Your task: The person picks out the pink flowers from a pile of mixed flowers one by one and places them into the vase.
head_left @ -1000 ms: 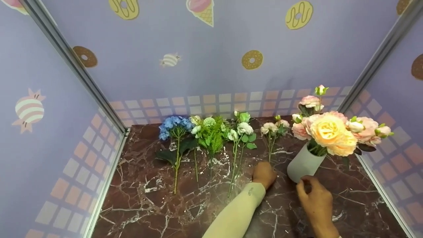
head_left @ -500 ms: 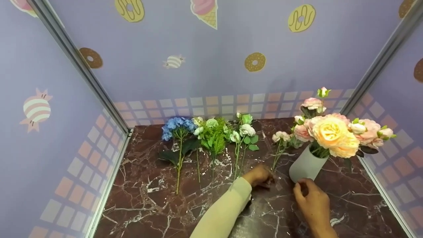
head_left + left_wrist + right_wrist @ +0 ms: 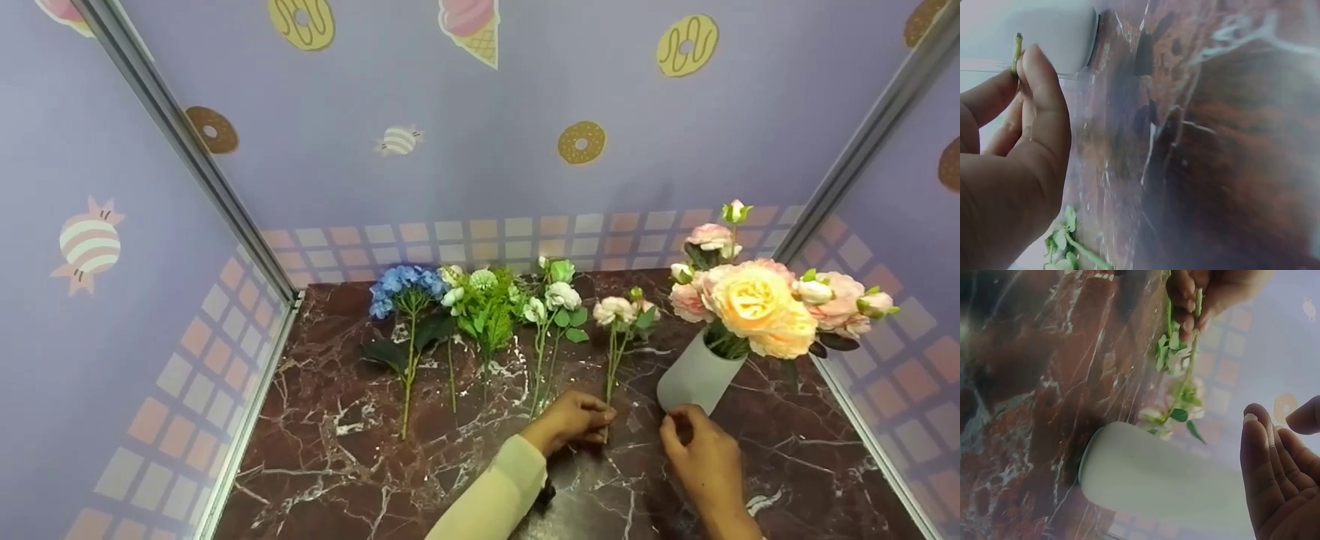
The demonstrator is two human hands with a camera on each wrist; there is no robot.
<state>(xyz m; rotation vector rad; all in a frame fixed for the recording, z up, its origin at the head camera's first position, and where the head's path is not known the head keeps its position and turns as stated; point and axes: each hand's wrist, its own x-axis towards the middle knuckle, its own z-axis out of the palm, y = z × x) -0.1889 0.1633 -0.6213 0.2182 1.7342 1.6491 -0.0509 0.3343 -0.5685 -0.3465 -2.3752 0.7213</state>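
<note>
My left hand (image 3: 574,421) pinches the lower stem of a pale pink flower spray (image 3: 615,311) between thumb and fingers. The cut stem end pokes out past the fingertips in the left wrist view. To the right, a white vase (image 3: 697,375) leans in the head view and holds a bunch of peach and pink flowers (image 3: 754,300). My right hand (image 3: 709,457) is close to the vase's base, its thumb apart from the loosely bent fingers and nothing between them. Whether it touches the vase I cannot tell; the right wrist view shows a gap.
Left of the pink spray lie white flowers (image 3: 559,296) on long stems, a bushy green spray (image 3: 487,319) and a blue hydrangea (image 3: 409,289) with dark leaves. They rest on a dark red marbled table (image 3: 322,480). Lilac patterned walls (image 3: 480,165) enclose the back and sides.
The left hand has drawn back toward the table's front and now has the pink spray's stem in its fingers. The spray swung right, then back left. The right hand has barely moved.
</note>
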